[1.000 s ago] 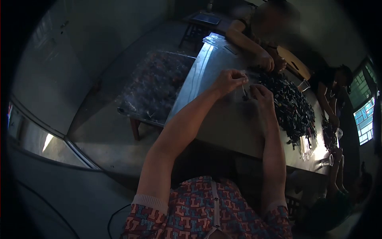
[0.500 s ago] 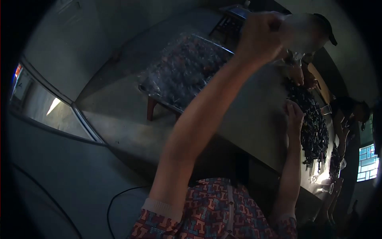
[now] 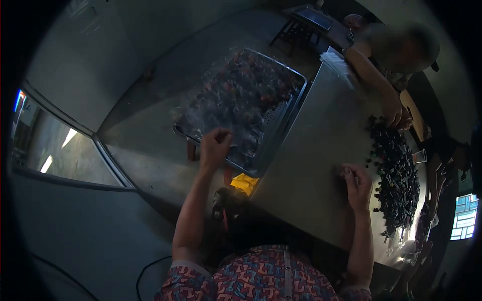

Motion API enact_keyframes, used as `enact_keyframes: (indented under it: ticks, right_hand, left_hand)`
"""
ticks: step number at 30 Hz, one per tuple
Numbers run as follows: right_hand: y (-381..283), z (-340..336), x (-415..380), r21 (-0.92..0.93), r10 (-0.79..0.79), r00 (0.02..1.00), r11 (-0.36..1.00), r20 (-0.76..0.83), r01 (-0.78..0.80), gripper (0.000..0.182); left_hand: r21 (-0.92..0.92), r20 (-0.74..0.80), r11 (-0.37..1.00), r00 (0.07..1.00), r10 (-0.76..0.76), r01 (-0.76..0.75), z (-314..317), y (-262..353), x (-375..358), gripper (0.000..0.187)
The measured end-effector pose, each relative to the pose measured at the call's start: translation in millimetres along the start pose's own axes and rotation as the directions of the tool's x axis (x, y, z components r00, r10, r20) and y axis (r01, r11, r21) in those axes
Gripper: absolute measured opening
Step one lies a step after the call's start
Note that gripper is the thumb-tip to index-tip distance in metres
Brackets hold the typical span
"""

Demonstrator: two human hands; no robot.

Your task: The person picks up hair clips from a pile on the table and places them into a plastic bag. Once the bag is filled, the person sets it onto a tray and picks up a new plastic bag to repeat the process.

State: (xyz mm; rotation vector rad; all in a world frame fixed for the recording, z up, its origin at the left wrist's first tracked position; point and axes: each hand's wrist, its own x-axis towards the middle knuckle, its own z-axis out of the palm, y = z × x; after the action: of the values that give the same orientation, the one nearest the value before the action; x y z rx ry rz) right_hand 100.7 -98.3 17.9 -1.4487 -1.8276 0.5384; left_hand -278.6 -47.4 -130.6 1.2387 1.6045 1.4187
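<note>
My left hand (image 3: 216,147) is at the near left edge of a metal tray (image 3: 305,83), its fingers drawn together. Whatever they may hold is too small to make out. A heap of small dark reddish pieces in clear, shiny wrapping (image 3: 236,95) fills most of the tray and looks smeared. My right hand (image 3: 357,185) hovers at or rests on the grey table (image 3: 306,155), fingers curled in and thumb against them; nothing can be made out in it. Just right of that hand lies a long pile of small dark pieces (image 3: 399,175).
Across the table, a co-worker's hands (image 3: 399,118) reach to the pile's far end. Another person (image 3: 447,155) sits to the right, near a clear cup (image 3: 419,156). A stack of clear sheets (image 3: 335,61) lies at the far table edge. Something yellow (image 3: 244,184) is below the tray.
My left hand has come down from high at the upper right to the tray's near left edge. My right hand has shifted down and slightly left on the table.
</note>
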Motion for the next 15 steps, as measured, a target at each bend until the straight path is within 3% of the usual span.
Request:
enact_keyframes:
  ticks: [4, 7, 13, 15]
  right_hand:
    - [-9, 1, 3, -0.005, 0.022, 1.0, 1.0, 0.013, -0.022, 0.012]
    - [-10, 0, 5, -0.032, 0.029, 0.999, 0.999, 0.028, -0.028, 0.012]
    - [-15, -2, 10, -0.046, 0.061, 0.996, 0.997, 0.059, -0.058, 0.013]
    - [-18, -2, 12, -0.039, 0.065, 0.996, 0.997, 0.058, -0.063, 0.012]
  left_hand:
    - [-0.038, 0.092, 0.998, 0.994, -0.053, 0.056, 71, -17, 11, 0.019]
    - [-0.002, 0.093, 1.0, 0.996, 0.003, -0.002, 119, -19, 45, 0.021]
    - [0.174, -0.13, 0.976, 0.98, 0.151, -0.127, 191, -50, 125, 0.024]
    - [0.265, -0.144, 0.964, 0.988, 0.052, -0.012, 198, -57, 132, 0.024]
